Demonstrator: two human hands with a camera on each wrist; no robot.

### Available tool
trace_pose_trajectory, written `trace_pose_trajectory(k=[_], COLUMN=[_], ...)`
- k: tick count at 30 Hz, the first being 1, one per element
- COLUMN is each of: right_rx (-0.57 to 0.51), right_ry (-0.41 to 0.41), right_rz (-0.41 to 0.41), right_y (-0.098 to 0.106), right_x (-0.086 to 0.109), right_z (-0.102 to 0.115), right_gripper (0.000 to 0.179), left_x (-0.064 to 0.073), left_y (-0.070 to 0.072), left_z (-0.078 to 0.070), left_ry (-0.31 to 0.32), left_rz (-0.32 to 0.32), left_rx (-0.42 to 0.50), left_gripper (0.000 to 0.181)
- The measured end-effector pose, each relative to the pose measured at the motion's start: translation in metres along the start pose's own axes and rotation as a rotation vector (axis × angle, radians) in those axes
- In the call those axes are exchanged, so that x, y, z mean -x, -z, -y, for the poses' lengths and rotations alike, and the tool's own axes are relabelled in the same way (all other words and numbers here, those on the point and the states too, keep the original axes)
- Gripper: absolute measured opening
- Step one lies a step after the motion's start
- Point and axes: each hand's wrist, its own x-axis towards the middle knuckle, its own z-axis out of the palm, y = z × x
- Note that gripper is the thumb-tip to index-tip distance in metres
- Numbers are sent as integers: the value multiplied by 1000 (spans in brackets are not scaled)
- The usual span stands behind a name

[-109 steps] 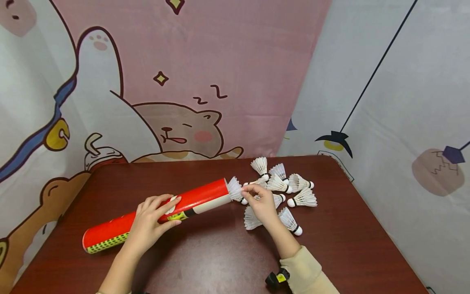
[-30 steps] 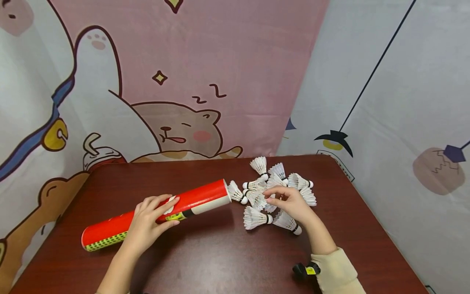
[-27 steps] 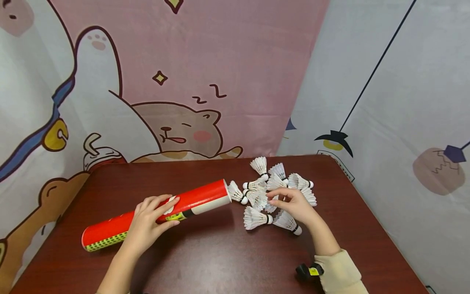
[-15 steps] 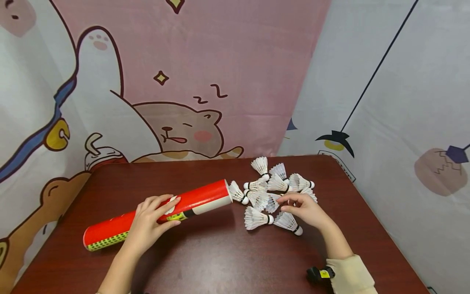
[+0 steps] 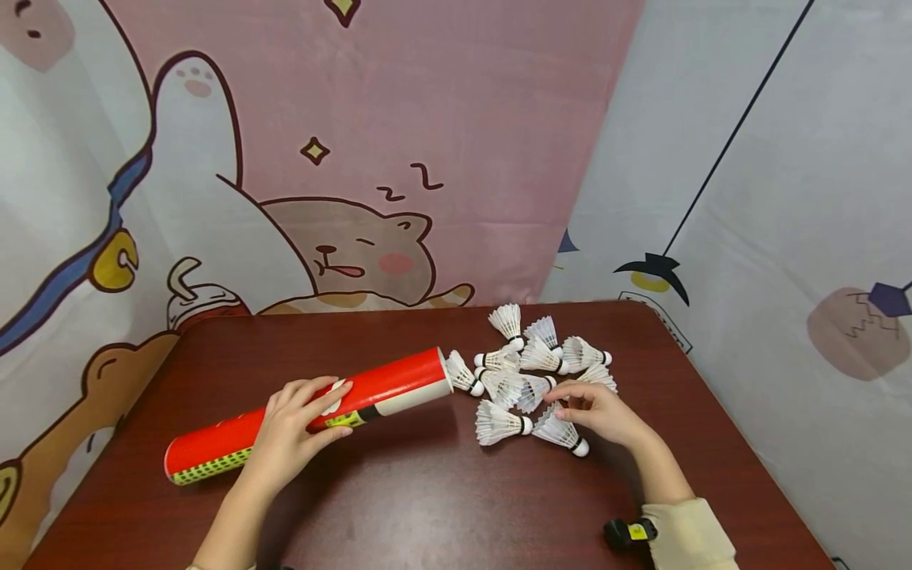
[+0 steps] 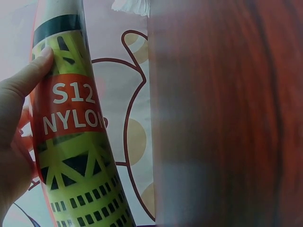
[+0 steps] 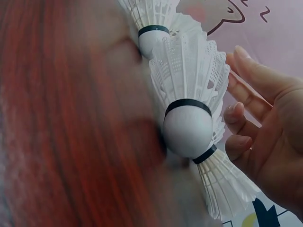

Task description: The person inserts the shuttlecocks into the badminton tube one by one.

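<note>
My left hand (image 5: 295,431) grips a red shuttlecock tube (image 5: 402,378) around its middle. The tube lies slanted, mouth to the right; in the left wrist view its yellow-green side reads "S12 NYLON", with my thumb (image 6: 40,64) on it. My right hand (image 5: 602,412) hovers by the right side of a pile of white shuttlecocks, fingers loosely bent and holding nothing. Its fingertips are close to a plastic-skirted shuttlecock (image 5: 533,392) and over another (image 5: 560,431). The right wrist view shows a shuttlecock (image 7: 189,118) beside the fingers. One shuttlecock (image 5: 465,374) lies just by the tube's mouth.
Several more shuttlecocks (image 5: 541,356) lie toward the back right of the dark red-brown table (image 5: 427,507), some overlapping. A cartoon-printed cloth (image 5: 463,158) hangs behind the table. A black device (image 5: 628,533) sits at my right wrist, by the sleeve (image 5: 687,534).
My right hand has left the tube's mouth, where it held a white shuttlecock that no longer shows, and has moved right across the pile. My left hand and the tube have stayed put.
</note>
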Motion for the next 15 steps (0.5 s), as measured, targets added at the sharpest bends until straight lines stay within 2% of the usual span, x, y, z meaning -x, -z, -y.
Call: trace_pose_trajectory(k=[10,15], right_rx=[21,43], right_ry=[16,24], right_rz=[8,3], right_y=[-1,-2], right_x=[3,5], right_z=[-9,-29], right_gripper=[21,21], left_x=[0,0], left_y=[0,0], left_z=[0,0], left_ry=[-8,-9], left_rz=[-5,-7], left_rx=[7,6], left_gripper=[75,74])
